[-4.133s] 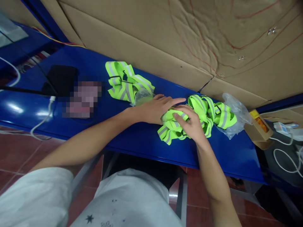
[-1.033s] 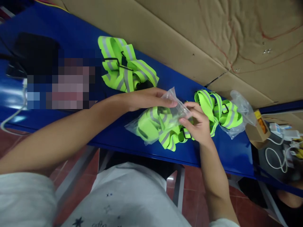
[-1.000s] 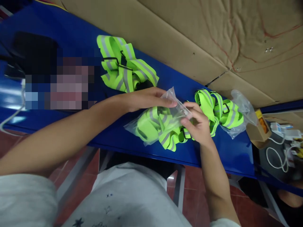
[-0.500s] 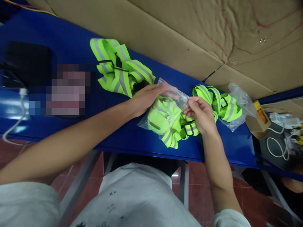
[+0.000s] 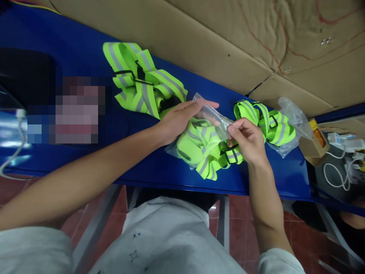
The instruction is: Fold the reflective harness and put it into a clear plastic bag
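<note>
My left hand (image 5: 178, 120) holds the upper left edge of a clear plastic bag (image 5: 213, 116), its fingers stretched out behind the film. My right hand (image 5: 248, 139) pinches the bag's upper right edge between thumb and fingers. Neon yellow reflective straps (image 5: 196, 146) with grey stripes show through the bag's lower part; some lie outside it, near a black buckle (image 5: 232, 154) below my right hand. Whether all of them are one piece I cannot tell. Another bundle of reflective straps (image 5: 145, 82) lies beyond my left hand, and a third bundle (image 5: 281, 127) is right of my right hand.
Everything lies on a blue table (image 5: 159, 167) with brown cardboard (image 5: 199, 42) along its back. Another clear plastic bag (image 5: 293, 114) and a small cardboard box (image 5: 315, 146) are at the right. White cables (image 5: 336, 175) lie beyond. A dark object (image 5: 25, 80) and a blurred-out patch are at the left.
The bag's upper edge is drawn more closely together between my hands, and my right hand has moved slightly right and down. The view has shifted a little; the strap bundles lie as before.
</note>
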`<action>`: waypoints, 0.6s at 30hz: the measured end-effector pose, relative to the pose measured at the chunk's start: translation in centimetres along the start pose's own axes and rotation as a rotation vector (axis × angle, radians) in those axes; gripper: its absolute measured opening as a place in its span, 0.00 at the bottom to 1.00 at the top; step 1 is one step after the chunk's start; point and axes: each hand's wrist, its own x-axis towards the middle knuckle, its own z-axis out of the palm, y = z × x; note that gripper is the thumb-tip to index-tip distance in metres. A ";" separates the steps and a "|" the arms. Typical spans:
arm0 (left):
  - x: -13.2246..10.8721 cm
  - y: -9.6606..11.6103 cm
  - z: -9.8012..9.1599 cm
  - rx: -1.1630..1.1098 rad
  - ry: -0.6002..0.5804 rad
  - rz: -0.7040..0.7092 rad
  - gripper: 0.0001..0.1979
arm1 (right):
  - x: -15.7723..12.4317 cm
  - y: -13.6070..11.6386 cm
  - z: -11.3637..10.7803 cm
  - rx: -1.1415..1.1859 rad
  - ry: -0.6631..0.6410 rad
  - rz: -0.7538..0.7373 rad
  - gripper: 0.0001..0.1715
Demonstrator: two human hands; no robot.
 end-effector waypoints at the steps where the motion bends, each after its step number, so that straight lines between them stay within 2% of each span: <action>1: 0.0 0.0 0.0 0.002 -0.010 0.002 0.24 | 0.0 0.0 0.0 -0.003 0.001 -0.002 0.15; 7: -0.2 -0.1 0.1 0.043 -0.068 0.022 0.24 | -0.2 0.0 0.5 0.034 -0.025 0.028 0.16; 18: -0.3 -0.6 0.2 0.129 -0.078 -0.004 0.28 | -0.3 0.2 0.7 0.076 -0.066 0.057 0.13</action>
